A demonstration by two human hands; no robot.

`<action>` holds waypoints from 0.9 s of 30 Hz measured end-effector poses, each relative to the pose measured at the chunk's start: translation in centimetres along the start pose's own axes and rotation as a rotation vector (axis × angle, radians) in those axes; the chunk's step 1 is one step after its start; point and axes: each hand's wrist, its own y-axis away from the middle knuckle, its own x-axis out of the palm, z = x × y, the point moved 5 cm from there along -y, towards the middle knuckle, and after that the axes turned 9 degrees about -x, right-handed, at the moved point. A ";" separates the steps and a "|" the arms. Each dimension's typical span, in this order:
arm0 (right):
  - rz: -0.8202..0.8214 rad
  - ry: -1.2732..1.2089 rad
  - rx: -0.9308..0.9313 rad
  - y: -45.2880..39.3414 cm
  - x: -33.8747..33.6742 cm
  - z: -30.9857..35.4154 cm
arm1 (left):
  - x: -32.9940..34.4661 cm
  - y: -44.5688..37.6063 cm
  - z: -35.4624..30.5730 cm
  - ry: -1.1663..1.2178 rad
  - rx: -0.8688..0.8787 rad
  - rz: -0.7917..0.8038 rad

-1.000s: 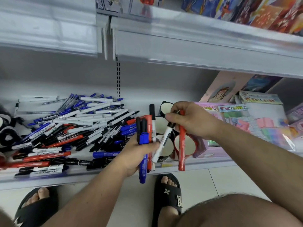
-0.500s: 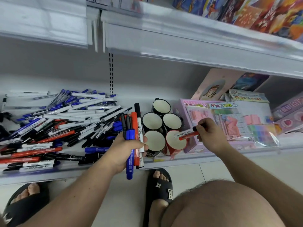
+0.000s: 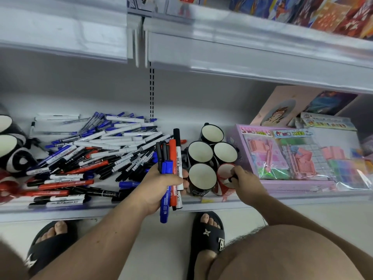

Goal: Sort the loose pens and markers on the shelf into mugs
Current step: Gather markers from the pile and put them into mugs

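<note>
A large pile of loose pens and markers (image 3: 90,152) in blue, black, red and white lies on the white shelf (image 3: 181,110). My left hand (image 3: 159,186) grips a bundle of markers (image 3: 171,170), upright, just left of the mugs. A cluster of black mugs (image 3: 201,175) with white insides stands at the shelf's middle, with a red mug (image 3: 223,170) at its front right. My right hand (image 3: 245,182) sits at the red mug's rim, its fingertips pinching the dark end of a marker (image 3: 231,179). The rest of that marker is hidden.
A pink toy box (image 3: 282,158) wrapped in plastic stands right of the mugs. More black-and-white mugs (image 3: 10,142) sit at the far left. The upper shelf's edge (image 3: 242,57) hangs overhead. My feet in black sandals (image 3: 207,235) stand on the floor below the shelf's lip.
My right hand carried a red and a white marker from above the mugs down to the red mug, where only a dark end shows now. My left hand kept its bundle.
</note>
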 end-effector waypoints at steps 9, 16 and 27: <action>-0.097 -0.406 -0.065 0.1 -12.6 7.4 | 1.5 1.3 -0.6 -0.107 0.042 0.134; 0.061 -0.499 -0.189 1.4 -16.9 16.8 | 2.7 2.9 -1.5 -0.259 0.102 0.219; 0.051 -0.596 -0.184 2.9 -15.7 18.0 | 2.8 4.1 -1.5 -0.283 0.102 0.195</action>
